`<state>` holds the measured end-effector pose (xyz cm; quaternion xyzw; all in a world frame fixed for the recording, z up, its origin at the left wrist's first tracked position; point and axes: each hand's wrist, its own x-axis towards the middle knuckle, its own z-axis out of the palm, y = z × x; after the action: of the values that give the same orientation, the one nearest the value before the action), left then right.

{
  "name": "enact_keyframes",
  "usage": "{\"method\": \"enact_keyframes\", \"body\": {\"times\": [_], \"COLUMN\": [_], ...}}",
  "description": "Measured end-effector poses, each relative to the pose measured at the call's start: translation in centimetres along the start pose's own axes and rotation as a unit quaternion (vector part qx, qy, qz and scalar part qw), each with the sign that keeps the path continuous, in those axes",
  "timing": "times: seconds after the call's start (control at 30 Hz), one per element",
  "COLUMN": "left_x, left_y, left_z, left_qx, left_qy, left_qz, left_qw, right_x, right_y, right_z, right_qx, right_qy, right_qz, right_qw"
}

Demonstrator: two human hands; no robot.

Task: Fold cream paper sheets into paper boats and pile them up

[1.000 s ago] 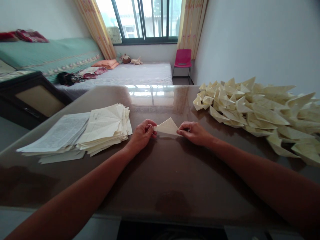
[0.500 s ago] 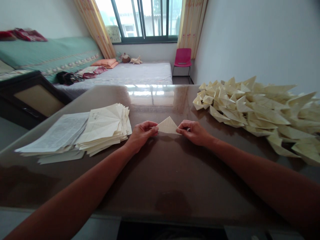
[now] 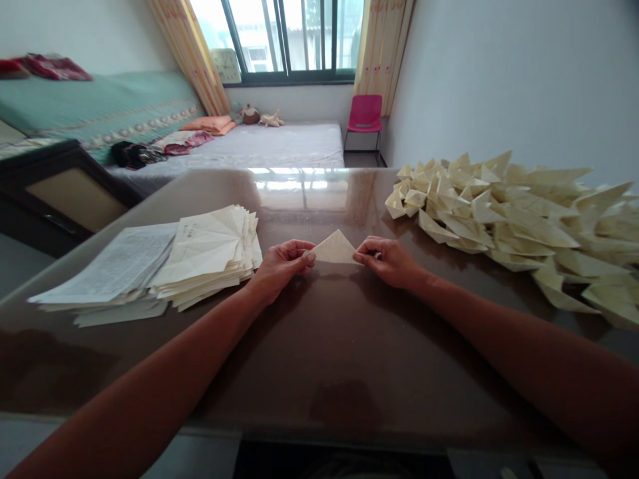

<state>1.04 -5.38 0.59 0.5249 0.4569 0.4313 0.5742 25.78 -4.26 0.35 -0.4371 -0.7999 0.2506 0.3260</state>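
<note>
A cream sheet of folded paper [image 3: 336, 248], shaped like a low triangle with its peak pointing away from me, is held over the brown glossy table [image 3: 344, 346]. My left hand [image 3: 285, 265] pinches its left corner between thumb and fingers. At the opposite corner, my right hand [image 3: 385, 259] grips it the same way, with the fingers curled. The paper's underside is hidden.
Left of my hands lies a stack of creased cream paper [image 3: 210, 249], beside printed white sheets [image 3: 110, 263]. On the right is a large heap of folded paper boats [image 3: 499, 206]. Past the table stand a bed [image 3: 299, 143] and a pink chair [image 3: 365, 114].
The folded paper looks slightly flatter and its front face smoother than before. Both hands keep hold of its corners and have barely moved.
</note>
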Motion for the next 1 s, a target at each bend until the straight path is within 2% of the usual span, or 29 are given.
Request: {"method": "enact_keyframes", "body": {"times": [0.2,0.5,0.77,1.0], "left_x": [0.07,0.24,-0.10,0.12], "left_y": [0.12,-0.19,-0.12,-0.67], "left_z": [-0.16,0.11,0.39,-0.04], "left_qx": [-0.040,-0.093,-0.055,-0.084], "left_qy": [0.041,0.040,0.048,0.001], "left_qz": [0.008,0.006,0.027,-0.014], "left_qw": [0.998,0.995,0.997,0.996], "right_x": [0.10,0.17,0.12,0.08], "right_y": [0.37,0.51,0.41,0.01], "right_z": [-0.01,0.02,0.12,0.02], "right_qx": [0.003,0.022,0.020,0.029], "right_qy": [-0.006,-0.017,-0.017,0.007], "right_qz": [0.013,0.040,0.027,0.006], "right_qw": [1.000,0.999,0.999,1.000]}}
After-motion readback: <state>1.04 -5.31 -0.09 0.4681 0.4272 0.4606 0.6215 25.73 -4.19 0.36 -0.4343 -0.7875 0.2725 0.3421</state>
